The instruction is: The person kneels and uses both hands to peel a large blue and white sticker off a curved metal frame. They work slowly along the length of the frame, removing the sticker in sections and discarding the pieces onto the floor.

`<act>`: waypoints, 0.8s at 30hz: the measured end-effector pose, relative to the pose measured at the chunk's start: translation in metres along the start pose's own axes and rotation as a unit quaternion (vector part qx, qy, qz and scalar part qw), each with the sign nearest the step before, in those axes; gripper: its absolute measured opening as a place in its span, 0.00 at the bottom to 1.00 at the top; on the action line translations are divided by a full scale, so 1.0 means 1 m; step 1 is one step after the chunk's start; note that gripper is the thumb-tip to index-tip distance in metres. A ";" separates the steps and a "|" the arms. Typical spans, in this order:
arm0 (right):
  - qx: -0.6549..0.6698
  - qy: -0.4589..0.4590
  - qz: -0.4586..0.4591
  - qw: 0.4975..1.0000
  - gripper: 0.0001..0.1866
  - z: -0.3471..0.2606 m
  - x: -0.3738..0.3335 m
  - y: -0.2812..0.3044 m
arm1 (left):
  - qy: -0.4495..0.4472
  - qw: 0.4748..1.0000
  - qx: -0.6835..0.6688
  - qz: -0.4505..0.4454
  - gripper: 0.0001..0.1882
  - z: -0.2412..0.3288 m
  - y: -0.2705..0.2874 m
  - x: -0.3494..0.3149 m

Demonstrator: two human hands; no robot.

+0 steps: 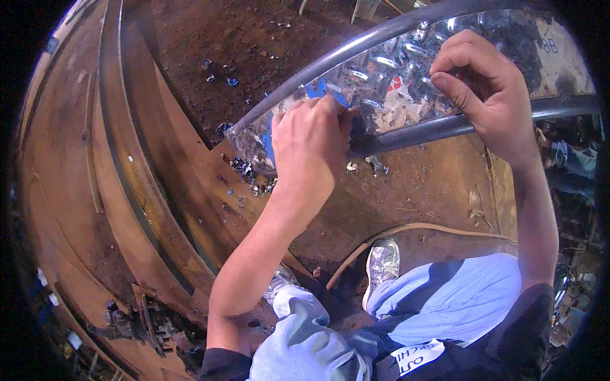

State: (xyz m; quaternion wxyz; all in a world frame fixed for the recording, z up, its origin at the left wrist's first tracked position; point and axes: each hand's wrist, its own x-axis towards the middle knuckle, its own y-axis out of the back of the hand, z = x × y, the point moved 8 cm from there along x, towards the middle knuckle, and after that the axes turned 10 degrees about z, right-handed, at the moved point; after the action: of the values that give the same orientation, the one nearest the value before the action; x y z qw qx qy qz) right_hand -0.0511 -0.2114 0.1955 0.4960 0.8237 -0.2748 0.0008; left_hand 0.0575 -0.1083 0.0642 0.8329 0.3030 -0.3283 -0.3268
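Note:
A long metal step with dark tubular rails (445, 131) and a shiny raised-pattern tread plate (378, 79) lies across the upper right. Scraps of torn blue film (324, 89) and whitish, red-marked paper (400, 105) cling to the plate. My left hand (311, 133) presses onto the plate's left end, over the blue film, its fingers curled down; what they grip is hidden beneath the hand. My right hand (486, 89) hovers above the plate and near rail, thumb and forefinger tips brought together. Whatever may be between those tips is too small to tell.
Blue and white shreds (251, 174) litter the brown ground below the step's left end. Long rusty metal beams (136, 152) run along the left. A curved hose or strip (432, 227) lies in front of my shoe (383, 267). Metal scraps (136, 317) sit at lower left.

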 end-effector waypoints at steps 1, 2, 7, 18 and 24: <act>-0.010 0.035 0.009 0.999 0.03 -0.004 0.001 -0.001 | 0.022 0.999 -0.027 -0.025 0.09 -0.002 -0.003 0.002; -0.012 0.072 0.020 0.997 0.03 -0.008 0.002 -0.001 | 0.021 0.998 -0.054 -0.018 0.10 0.000 0.000 0.001; -0.013 0.066 0.017 0.998 0.04 -0.002 0.002 -0.001 | 0.046 0.998 -0.001 -0.045 0.11 0.001 -0.009 0.004; -0.025 0.038 0.031 0.998 0.07 -0.001 0.004 0.002 | 0.075 0.994 -0.079 -0.019 0.12 -0.014 -0.015 0.004; -0.079 0.074 0.021 0.994 0.06 -0.008 0.003 -0.008 | 0.135 0.971 -0.189 0.051 0.10 -0.065 -0.010 -0.005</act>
State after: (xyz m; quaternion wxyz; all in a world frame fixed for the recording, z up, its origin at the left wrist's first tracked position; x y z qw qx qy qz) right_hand -0.0430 -0.2030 0.1941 0.5783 0.7738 -0.2537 0.0499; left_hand 0.0996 -0.0921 0.0168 0.9271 0.1640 -0.1604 -0.2964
